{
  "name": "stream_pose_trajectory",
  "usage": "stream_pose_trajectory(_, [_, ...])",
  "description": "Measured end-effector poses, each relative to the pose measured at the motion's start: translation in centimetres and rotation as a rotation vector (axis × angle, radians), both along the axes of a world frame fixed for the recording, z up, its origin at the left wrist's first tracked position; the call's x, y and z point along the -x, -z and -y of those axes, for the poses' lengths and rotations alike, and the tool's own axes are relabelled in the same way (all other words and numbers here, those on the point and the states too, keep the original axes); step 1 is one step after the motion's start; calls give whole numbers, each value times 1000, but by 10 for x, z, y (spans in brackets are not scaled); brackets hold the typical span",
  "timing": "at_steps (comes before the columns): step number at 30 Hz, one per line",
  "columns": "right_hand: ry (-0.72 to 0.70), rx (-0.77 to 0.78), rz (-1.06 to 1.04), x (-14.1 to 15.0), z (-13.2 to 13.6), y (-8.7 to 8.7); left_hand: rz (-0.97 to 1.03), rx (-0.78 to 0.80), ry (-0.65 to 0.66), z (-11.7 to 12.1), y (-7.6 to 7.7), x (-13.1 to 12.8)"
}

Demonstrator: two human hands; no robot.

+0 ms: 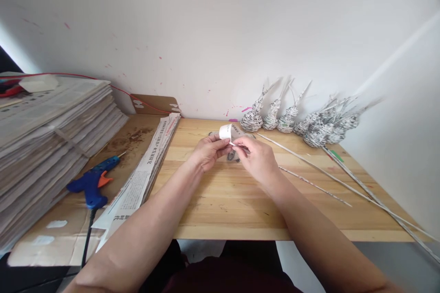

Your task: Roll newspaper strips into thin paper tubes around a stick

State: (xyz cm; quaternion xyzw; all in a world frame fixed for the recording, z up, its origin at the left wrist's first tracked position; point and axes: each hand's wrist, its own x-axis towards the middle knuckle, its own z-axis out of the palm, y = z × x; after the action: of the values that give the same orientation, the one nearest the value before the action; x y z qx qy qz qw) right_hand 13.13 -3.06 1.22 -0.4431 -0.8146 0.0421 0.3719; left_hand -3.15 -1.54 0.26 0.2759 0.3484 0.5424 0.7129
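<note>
Gripped between both hands' fingertips, left (212,150) and right (257,155): one curled printed paper strip (226,132). Beyond, to the right: woven paper pieces (252,121), lined along the wall (206,46).

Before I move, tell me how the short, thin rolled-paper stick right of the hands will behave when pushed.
The short, thin rolled-paper stick looks slim and almost straight, so probably light and fairly stiff, though a hard grip might crease it. It seems round and lies loose on the flat, pale wooden table, so a sideways push could roll it.
</note>
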Motion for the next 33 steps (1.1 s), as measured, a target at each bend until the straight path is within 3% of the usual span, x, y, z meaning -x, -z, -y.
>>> stream_pose_trajectory(4, [-23,-12,52,1,2,-1,19,47,72,-1,0,2])
stream_pose_trajectory(10, [-6,34,18,2,4,-3,-15,80,4,-1,-1,1])
stream_pose_trajectory(19, [-58,229,-126,0,3,-5,-38,86,-26,-3,0,1])
stream_pose_trajectory(29, [-37,138,31,-1,4,-8,-26,68,-41,-1,-4,1])
stream_pose_trajectory(33, [-53,177,41,-3,4,-9,-21,70,-40,-1,-4,1])
